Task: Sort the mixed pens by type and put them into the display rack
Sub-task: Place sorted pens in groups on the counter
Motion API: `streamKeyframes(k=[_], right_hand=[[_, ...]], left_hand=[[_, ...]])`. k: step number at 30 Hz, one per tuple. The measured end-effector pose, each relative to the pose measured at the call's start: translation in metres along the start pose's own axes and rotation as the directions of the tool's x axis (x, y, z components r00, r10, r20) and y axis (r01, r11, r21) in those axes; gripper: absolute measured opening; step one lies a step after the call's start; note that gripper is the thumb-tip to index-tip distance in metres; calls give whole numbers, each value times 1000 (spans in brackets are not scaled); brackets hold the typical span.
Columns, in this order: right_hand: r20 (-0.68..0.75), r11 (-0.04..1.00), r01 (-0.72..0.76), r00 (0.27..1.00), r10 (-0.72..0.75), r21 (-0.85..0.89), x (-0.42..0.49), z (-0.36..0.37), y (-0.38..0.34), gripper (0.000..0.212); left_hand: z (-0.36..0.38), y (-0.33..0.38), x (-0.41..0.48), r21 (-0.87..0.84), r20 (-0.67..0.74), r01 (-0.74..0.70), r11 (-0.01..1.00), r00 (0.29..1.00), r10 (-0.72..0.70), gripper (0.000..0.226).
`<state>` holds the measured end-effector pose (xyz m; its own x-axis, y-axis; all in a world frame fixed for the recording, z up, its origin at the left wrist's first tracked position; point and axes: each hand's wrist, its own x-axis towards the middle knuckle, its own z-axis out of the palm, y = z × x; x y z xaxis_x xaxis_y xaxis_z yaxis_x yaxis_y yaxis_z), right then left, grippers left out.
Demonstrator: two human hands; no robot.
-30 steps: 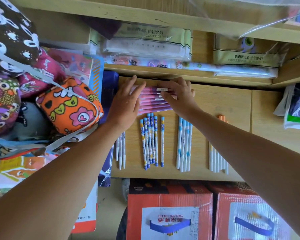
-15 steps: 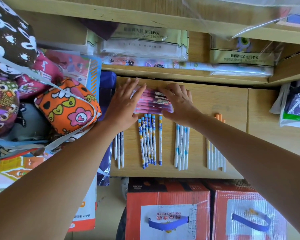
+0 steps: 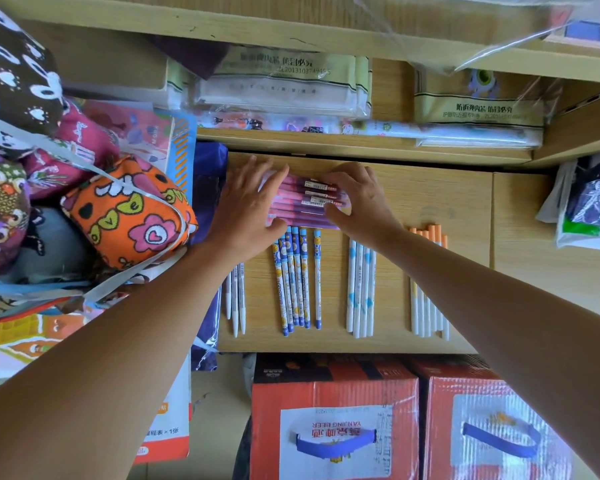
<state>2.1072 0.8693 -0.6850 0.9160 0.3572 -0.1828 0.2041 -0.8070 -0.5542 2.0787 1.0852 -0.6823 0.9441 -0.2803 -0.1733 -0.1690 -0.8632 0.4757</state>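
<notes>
the sorting looks mostly done: on the wooden shelf [image 3: 430,202] lie separate rows of white pens [image 3: 235,299], blue patterned pens [image 3: 297,282], white-and-blue pens [image 3: 361,289] and orange-capped pens [image 3: 428,285]. the left hand [image 3: 248,209] and right hand [image 3: 361,202], fingers spread flat, press the pink pens [image 3: 305,206] together crosswise at the back; racking them appears left to do

Probably a stationery shop: stocked shelves [image 3: 361,147], cartons [image 3: 333,410].
</notes>
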Motion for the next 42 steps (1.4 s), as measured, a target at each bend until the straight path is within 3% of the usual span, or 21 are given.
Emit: streamKeyframes(k=[4, 14, 18, 23, 29, 34, 39, 42], right_hand=[[26, 1000, -3, 1000, 2, 15, 5, -1, -1, 42], [44, 999, -30, 999, 28, 29, -1, -6, 0, 49], [-4, 998, -30, 1000, 30, 55, -9, -13, 4, 54], [-76, 995, 34, 997, -26, 97, -33, -33, 18, 36], [-89, 974, 1, 996, 20, 225, -77, -79, 44, 28], [-6, 970, -43, 999, 46, 239, -132, -118, 79, 24], [11, 957, -195, 980, 197, 214, -189, -146, 121, 26], [52, 939, -320, 948, 316, 129, -226, -152, 150, 40]], left_hand=[[0, 2, 3, 41, -45, 27, 999, 999, -25, 61], [-3, 8, 6, 81, -69, 53, 995, 997, -47, 55], [-7, 25, 8, 128, -166, 71, 989, 985, -49, 47], [-11, 71, 6, 129, -234, 38, 991, 972, -7, 27], [6, 155, 0, 1, -195, 25, 1000, 980, -25, 29], [32, 229, -10, -14, -97, 49, 999, 994, -50, 26], [64, 295, -21, -29, 85, 23, 999, 996, -20, 31], [86, 323, -23, 96, 235, -72, 993, 971, 47, 41]])
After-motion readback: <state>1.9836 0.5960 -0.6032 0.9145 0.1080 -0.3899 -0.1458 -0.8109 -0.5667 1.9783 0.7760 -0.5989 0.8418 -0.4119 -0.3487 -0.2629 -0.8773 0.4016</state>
